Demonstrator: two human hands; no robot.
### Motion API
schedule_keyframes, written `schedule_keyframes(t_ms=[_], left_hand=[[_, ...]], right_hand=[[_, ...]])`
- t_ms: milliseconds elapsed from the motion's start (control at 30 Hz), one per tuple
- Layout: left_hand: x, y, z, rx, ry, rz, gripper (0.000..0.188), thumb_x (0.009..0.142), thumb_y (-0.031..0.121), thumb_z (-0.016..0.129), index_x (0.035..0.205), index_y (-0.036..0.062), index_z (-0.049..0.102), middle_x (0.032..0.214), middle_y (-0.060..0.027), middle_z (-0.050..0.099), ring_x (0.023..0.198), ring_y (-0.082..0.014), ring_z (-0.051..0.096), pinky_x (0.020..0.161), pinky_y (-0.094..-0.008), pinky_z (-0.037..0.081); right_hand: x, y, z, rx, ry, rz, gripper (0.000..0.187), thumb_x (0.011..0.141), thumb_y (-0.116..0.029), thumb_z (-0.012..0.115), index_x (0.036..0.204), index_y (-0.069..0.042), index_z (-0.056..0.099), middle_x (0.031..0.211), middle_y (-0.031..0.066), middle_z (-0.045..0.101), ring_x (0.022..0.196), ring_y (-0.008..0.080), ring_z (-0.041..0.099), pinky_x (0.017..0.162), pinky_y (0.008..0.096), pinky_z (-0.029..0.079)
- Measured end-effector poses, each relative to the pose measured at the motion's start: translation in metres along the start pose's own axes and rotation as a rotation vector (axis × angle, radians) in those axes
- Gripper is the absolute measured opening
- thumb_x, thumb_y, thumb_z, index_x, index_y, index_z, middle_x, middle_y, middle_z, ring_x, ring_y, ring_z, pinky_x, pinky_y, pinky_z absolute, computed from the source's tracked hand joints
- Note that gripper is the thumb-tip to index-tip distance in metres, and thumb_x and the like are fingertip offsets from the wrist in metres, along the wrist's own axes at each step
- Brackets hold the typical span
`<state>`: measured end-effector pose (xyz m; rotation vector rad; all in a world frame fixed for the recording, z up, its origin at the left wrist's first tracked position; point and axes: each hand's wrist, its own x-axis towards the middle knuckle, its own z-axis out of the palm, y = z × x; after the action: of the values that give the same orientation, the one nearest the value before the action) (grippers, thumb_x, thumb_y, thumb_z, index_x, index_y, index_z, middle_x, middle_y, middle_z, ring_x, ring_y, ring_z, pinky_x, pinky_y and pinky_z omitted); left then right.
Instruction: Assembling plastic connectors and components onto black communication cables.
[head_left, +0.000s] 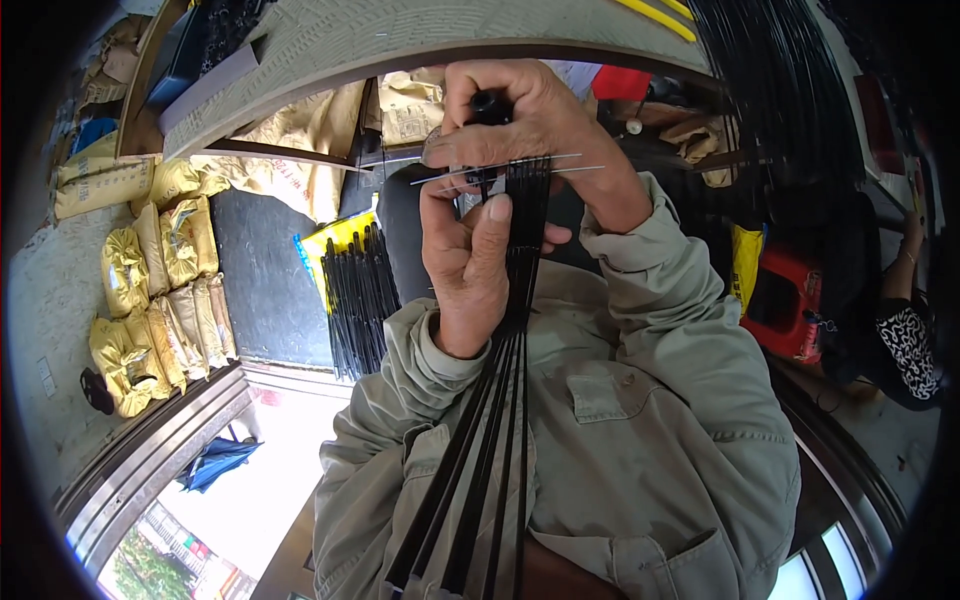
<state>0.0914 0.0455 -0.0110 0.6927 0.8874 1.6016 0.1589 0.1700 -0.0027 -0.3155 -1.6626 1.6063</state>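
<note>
My left hand (467, 262) is closed around a bundle of thin black ribs (522, 262), which look like umbrella ribs. Its thumb points up along them and fingertips show on the far side. Below, the bundle fans out over my jacket front. Just above, my right hand (525, 125) curls round a black rod with a round, hollow-looking end (490, 104). Thin silvery wires (575, 169) cross the top of the ribs under my right hand. How the rod joins the ribs is hidden behind my fingers.
A worktable (420, 50) edges the far side, with a mass of black strands (780, 100) at its right. More black ribs (355, 290) lie on yellow packaging at left, near stacked sacks (165, 290). A red stool (785, 300) and another person's patterned sleeve (907, 350) are at right.
</note>
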Motion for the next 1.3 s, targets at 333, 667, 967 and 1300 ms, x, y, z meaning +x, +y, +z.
schedule_keyframes(t_ms=[333, 667, 967, 1300], left_hand=[[0.003, 0.01, -0.003, -0.017, 0.078, 0.045, 0.031, 0.09, 0.008, 0.044, 0.117, 0.0032, 0.028, 0.097, -0.0157, 0.055, 0.071, -0.0219, 0.062, 0.062, -0.0278, 0.052], [0.004, 0.009, -0.012, -0.045, 0.146, 0.115, 0.029, 0.088, 0.006, 0.047, 0.114, 0.0027, 0.034, 0.102, -0.0117, 0.051, 0.086, -0.0171, 0.056, 0.07, -0.0286, 0.052], [0.002, 0.009, -0.016, 0.058, 0.164, 0.179, 0.027, 0.088, 0.005, 0.048, 0.112, 0.0024, 0.037, 0.099, -0.008, 0.051, 0.084, -0.012, 0.052, 0.074, -0.0246, 0.046], [0.0, 0.017, -0.023, 0.127, 0.205, 0.197, 0.027, 0.085, 0.002, 0.051, 0.11, 0.0038, 0.041, 0.098, -0.0051, 0.051, 0.085, -0.0107, 0.051, 0.082, -0.0249, 0.039]], right_hand=[[-0.022, 0.0, -0.005, 0.194, 0.305, 0.039, 0.018, 0.08, -0.017, 0.063, 0.083, 0.0, 0.06, 0.066, 0.002, 0.053, 0.054, 0.0056, 0.045, 0.05, 0.0198, 0.038], [-0.057, -0.016, 0.042, 0.246, 0.678, 0.251, 0.028, 0.084, -0.015, 0.055, 0.104, 0.004, 0.055, 0.071, 0.0058, 0.055, 0.053, 0.0057, 0.042, 0.047, 0.0178, 0.036], [-0.058, -0.008, 0.049, 0.243, 0.61, 0.157, 0.031, 0.081, -0.012, 0.059, 0.106, 0.005, 0.053, 0.086, 0.0072, 0.058, 0.062, 0.0073, 0.049, 0.056, 0.0178, 0.04], [-0.059, 0.003, 0.052, 0.073, 0.372, 0.185, 0.014, 0.072, -0.005, 0.066, 0.083, 0.003, 0.063, 0.088, 0.0036, 0.056, 0.073, 0.0101, 0.05, 0.068, 0.0236, 0.039]])
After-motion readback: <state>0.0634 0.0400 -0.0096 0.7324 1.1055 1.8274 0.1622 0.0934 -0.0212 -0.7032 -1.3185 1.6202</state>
